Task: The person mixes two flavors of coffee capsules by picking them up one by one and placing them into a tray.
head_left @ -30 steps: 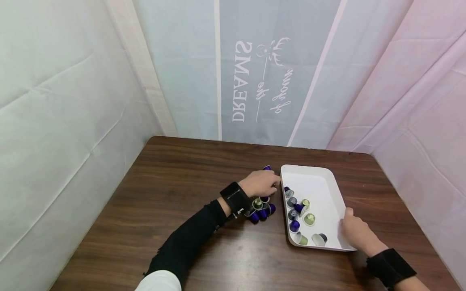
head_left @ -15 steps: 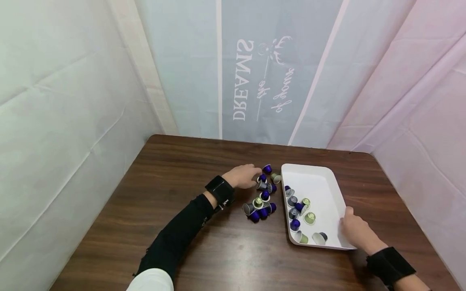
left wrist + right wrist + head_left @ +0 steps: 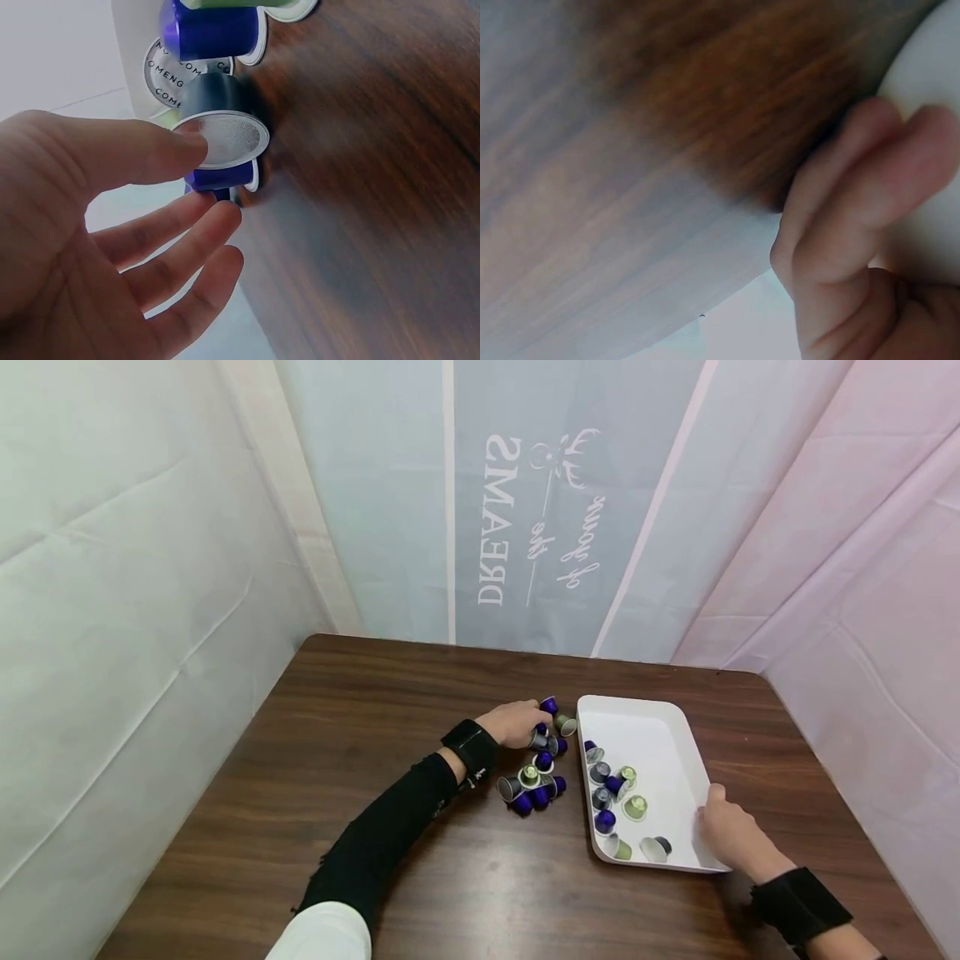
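My left hand (image 3: 514, 724) reaches over the upper group of coffee capsules left of the tray. In the left wrist view, its thumb (image 3: 176, 154) overlaps the foil lid of a dark grey capsule (image 3: 217, 97). The fingertips (image 3: 217, 214) lie just by a blue capsule (image 3: 221, 176), and the hand holds nothing. On the right, my right hand (image 3: 738, 833) grips the near right side of a white tray (image 3: 651, 706), whose pale wall (image 3: 930, 67) shows in the right wrist view. Blue, grey and green capsules (image 3: 636, 807) lie along the tray's left and near sides.
A second cluster of capsules (image 3: 529, 777) lies nearer the person on the brown wooden table (image 3: 420, 860). A blue capsule (image 3: 550, 704) and a green one (image 3: 566, 725) lie near the tray's left rim. Fabric walls (image 3: 885, 610) stand around the table.
My left hand drew back left from the tray's rim, uncovering the upper capsules, then moved slightly right to them. The right hand and the tray have stayed in place.
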Tool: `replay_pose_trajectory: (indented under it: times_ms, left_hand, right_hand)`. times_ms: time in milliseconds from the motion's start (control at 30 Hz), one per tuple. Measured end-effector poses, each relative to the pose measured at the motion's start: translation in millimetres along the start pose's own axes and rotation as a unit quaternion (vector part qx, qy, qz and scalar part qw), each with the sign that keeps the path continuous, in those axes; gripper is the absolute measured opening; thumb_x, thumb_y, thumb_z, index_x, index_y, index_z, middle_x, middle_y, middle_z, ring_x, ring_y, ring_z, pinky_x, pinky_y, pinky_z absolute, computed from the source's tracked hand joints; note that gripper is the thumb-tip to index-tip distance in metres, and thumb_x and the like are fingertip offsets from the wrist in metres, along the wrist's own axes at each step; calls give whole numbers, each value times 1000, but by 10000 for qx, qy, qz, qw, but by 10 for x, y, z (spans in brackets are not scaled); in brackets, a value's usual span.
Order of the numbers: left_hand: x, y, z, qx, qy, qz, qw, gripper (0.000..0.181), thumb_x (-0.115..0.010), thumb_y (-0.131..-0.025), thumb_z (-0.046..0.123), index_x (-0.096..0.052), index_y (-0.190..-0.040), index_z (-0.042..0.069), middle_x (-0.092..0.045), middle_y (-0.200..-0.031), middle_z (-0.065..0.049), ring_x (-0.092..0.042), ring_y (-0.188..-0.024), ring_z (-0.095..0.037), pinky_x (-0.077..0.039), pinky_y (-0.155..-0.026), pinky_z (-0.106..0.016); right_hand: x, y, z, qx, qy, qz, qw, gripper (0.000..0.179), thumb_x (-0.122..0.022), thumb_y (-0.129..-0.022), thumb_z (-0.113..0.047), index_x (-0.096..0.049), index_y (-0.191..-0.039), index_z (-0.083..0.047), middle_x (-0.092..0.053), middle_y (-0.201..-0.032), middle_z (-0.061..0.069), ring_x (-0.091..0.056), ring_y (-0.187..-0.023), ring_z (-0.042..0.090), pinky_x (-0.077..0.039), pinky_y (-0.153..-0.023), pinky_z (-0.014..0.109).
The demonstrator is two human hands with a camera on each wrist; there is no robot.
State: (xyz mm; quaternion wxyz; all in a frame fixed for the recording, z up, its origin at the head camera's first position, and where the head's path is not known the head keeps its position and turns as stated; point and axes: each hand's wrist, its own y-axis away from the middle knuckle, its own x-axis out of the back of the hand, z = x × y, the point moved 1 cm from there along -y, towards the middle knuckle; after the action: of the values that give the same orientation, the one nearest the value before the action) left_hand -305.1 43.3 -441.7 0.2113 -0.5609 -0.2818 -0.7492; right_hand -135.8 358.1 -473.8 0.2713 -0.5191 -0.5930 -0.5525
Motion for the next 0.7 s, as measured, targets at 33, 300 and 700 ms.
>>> replay_pose_trajectory:
  times_ms: [33,300,700]
  left_hand:
    - [-4,-8,3,21,-7,-26,10000,35,-57,-93,8,-59,-125,22,-52,-115,-3,-48,-90,-13,-41,-70,-25]
    - [-31,29,-30,282,-85,-180,9994,29,-53,-95,6,-57,-120,19,-52,-111,-2,-49,-89,-14,-41,-72,-26]
    - [-28,129,-179,250,-5,-30,9997,18,-58,-94,14,-61,-112,17,-57,-108,-1,-51,-91,-14,-43,-76,-27]
  right_hand:
    - [2,1,4,4,-6,-19,10000,40,-32,-99,-9,-14,-116,22,-50,-68,16,-52,-62,25,-42,-55,35]
    - [44,2,28,11,39,14,10000,41,-34,-100,-10,-15,-116,22,-51,-70,19,-53,-62,27,-42,-55,36]
    - [41,-10,13,-38,25,-92,9999,40,-33,-100,-9,-14,-116,22,-50,-67,16,-52,-60,26,-42,-53,34]
